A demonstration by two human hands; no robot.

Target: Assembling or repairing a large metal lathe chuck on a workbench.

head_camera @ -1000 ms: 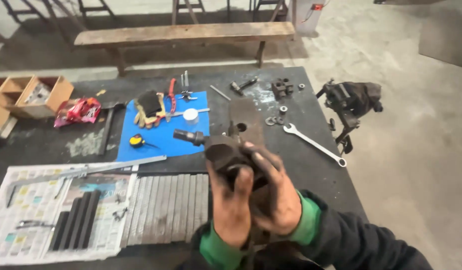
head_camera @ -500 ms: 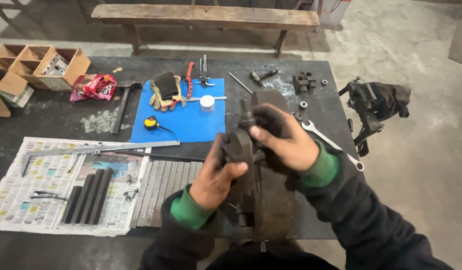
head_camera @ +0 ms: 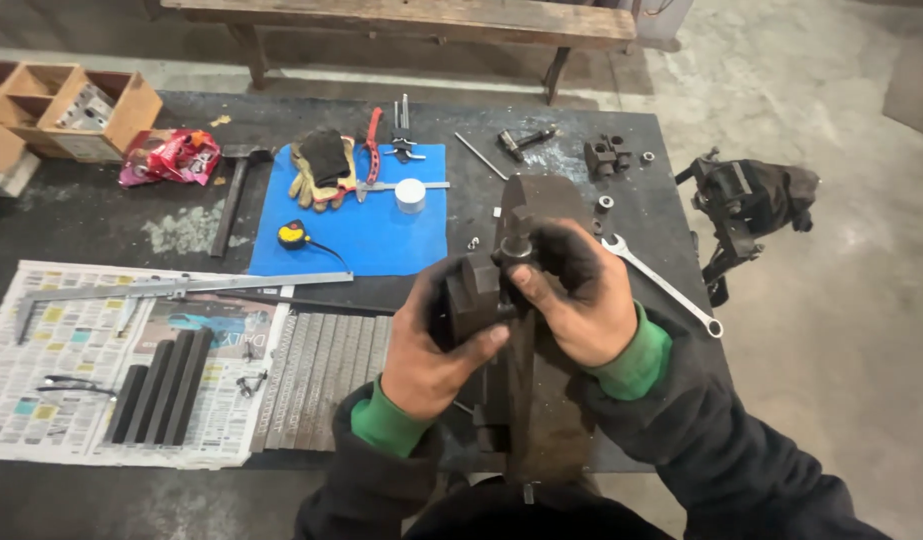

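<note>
A big dark metal vise body (head_camera: 536,205) stands on the black workbench (head_camera: 101,225) right in front of me. My left hand (head_camera: 431,345), black with grease, grips the dark block-shaped jaw part (head_camera: 473,292) at the vise's left side. My right hand (head_camera: 571,290) wraps over the top of the vise by a round metal end (head_camera: 517,248). Both sleeves show green cuffs.
A blue mat (head_camera: 366,235) holds gloves (head_camera: 321,165), red pliers (head_camera: 369,145), a white cap and a yellow tape measure (head_camera: 293,235). A wrench (head_camera: 661,285) lies to the right. Newspaper (head_camera: 71,340) carries dark bars (head_camera: 161,388); grooved plates (head_camera: 326,370) sit beside it. Another vise (head_camera: 746,200) hangs at the bench's right edge.
My view has shifted. Both hands slid down and settled on the vise, the left now on the jaw block, the right over its top.
</note>
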